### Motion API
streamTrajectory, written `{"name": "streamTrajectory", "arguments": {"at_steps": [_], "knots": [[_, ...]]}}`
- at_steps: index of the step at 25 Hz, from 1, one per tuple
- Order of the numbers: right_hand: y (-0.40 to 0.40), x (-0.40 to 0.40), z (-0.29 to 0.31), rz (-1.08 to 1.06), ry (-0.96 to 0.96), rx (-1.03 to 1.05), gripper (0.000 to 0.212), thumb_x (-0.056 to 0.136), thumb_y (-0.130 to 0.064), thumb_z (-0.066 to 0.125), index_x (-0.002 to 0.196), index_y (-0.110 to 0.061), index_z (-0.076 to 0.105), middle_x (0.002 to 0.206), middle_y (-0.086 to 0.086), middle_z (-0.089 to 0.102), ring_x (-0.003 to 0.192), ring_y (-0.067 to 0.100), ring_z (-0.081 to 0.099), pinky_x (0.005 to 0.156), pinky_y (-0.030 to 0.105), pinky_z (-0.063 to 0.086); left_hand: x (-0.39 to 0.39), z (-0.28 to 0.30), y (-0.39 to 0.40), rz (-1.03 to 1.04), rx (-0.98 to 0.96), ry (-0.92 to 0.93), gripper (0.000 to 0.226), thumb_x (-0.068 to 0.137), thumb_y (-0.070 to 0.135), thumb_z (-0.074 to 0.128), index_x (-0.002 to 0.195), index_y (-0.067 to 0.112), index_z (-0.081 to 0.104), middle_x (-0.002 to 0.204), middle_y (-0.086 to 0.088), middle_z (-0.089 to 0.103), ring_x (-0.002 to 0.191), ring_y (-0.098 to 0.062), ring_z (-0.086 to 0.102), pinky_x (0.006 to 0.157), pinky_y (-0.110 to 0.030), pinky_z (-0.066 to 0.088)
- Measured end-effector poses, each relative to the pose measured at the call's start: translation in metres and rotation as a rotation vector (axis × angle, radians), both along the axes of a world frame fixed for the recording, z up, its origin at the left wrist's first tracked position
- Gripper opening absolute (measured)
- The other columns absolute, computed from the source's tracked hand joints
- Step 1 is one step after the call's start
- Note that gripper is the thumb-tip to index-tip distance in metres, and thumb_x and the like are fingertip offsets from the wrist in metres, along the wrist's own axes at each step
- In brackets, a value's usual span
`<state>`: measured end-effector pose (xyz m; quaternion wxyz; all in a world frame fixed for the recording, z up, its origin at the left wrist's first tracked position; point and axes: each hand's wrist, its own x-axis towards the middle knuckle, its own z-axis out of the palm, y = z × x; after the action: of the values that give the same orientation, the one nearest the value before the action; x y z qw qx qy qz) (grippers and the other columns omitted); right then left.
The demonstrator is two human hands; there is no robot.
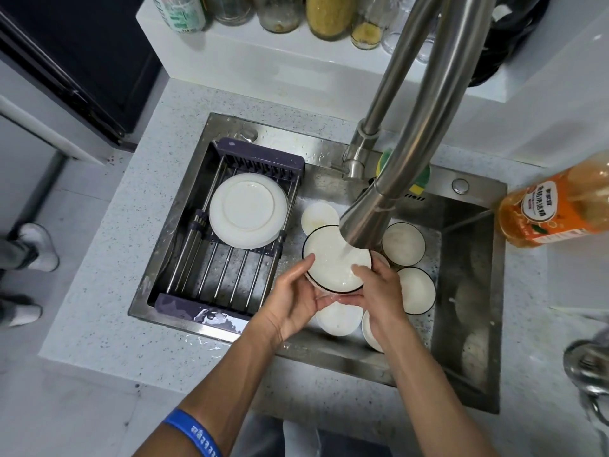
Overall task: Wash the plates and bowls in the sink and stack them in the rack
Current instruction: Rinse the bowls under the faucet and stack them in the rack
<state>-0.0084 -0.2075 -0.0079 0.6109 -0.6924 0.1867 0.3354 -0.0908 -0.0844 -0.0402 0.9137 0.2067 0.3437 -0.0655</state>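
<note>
I hold 1 bowl (333,258) under the tap (365,222) so water floods its inside. My left hand (293,301) and right hand (379,291) clamp opposite rims. Clean plates (248,211) sit inverted in the rack (227,225), probably to drain.

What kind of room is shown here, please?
Most likely a home kitchen: a steel sink with a tall faucet, a dish rack holding plates, and jars on the ledge.
</note>
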Motion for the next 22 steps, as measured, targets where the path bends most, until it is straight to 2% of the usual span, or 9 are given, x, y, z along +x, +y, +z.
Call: {"name": "streamTrajectory", "arguments": {"at_steps": [3,6,9,12,15,19,22], "knots": [[-0.007,0.002,-0.005,0.012,0.09,0.014,0.021,0.094,-0.004,0.051,0.106,-0.009,0.067,0.089,0.016,0.071,0.062,0.029,0.069,0.048,0.031,0.055,-0.001,0.0,-0.002,-0.03,0.024,0.003,0.045,0.084,0.033,0.067,0.123,0.011,0.062,0.128,-0.022,0.063,0.115,-0.038,0.061,0.097,-0.046,0.052],[-0.004,0.001,-0.008,0.067,0.008,-0.022,0.021,0.094,-0.004,0.051,0.109,-0.008,0.066,0.089,0.017,0.071,0.061,0.03,0.069,0.048,0.031,0.055,0.001,0.002,-0.003,-0.055,0.045,-0.048,0.072,0.069,0.04,0.086,0.128,0.007,0.061,0.133,-0.023,0.06,0.115,-0.033,0.063,0.097,-0.044,0.054],[0.0,0.0,-0.006,0.056,0.054,0.039,0.019,0.096,-0.006,0.053,0.109,-0.009,0.066,0.084,0.015,0.072,0.061,0.03,0.069,0.049,0.031,0.055,0.0,0.0,0.004,-0.041,0.025,-0.072,0.089,0.062,0.051,0.088,0.134,0.009,0.056,0.136,-0.02,0.058,0.116,-0.031,0.062,0.094,-0.042,0.056],[-0.004,0.0,-0.006,0.057,0.133,0.059,0.017,0.098,-0.013,0.054,0.109,-0.007,0.065,0.082,0.015,0.072,0.062,0.028,0.069,0.05,0.031,0.055,0.0,0.002,0.007,-0.049,0.067,-0.049,0.075,0.064,0.042,0.087,0.127,0.011,0.059,0.127,-0.019,0.064,0.109,-0.033,0.065,0.098,-0.047,0.052],[-0.006,0.002,-0.004,0.051,0.168,0.095,0.027,0.101,-0.033,0.051,0.108,-0.011,0.064,0.082,0.01,0.073,0.061,0.026,0.068,0.053,0.033,0.056,0.002,0.003,0.003,-0.027,0.111,-0.026,0.053,0.078,0.039,0.07,0.122,0.01,0.06,0.12,-0.018,0.068,0.106,-0.034,0.067,0.094,-0.048,0.053],[-0.02,0.004,-0.004,-0.079,0.172,0.094,0.034,0.098,-0.045,0.051,0.111,-0.018,0.067,0.1,0.004,0.075,0.073,0.029,0.07,0.062,0.039,0.057,0.008,0.001,-0.009,0.026,-0.05,-0.112,0.076,0.062,0.042,0.084,0.126,0.009,0.059,0.129,-0.02,0.063,0.11,-0.035,0.065,0.083,-0.045,0.058],[-0.044,0.001,-0.008,-0.172,0.207,0.099,0.04,0.099,-0.048,0.048,0.111,-0.016,0.068,0.107,0.005,0.073,0.079,0.029,0.071,0.066,0.039,0.057,0.015,0.0,-0.019,0.002,-0.051,-0.1,0.082,0.066,0.042,0.08,0.135,0.009,0.053,0.135,-0.022,0.059,0.113,-0.035,0.062,0.084,-0.043,0.057]]}}
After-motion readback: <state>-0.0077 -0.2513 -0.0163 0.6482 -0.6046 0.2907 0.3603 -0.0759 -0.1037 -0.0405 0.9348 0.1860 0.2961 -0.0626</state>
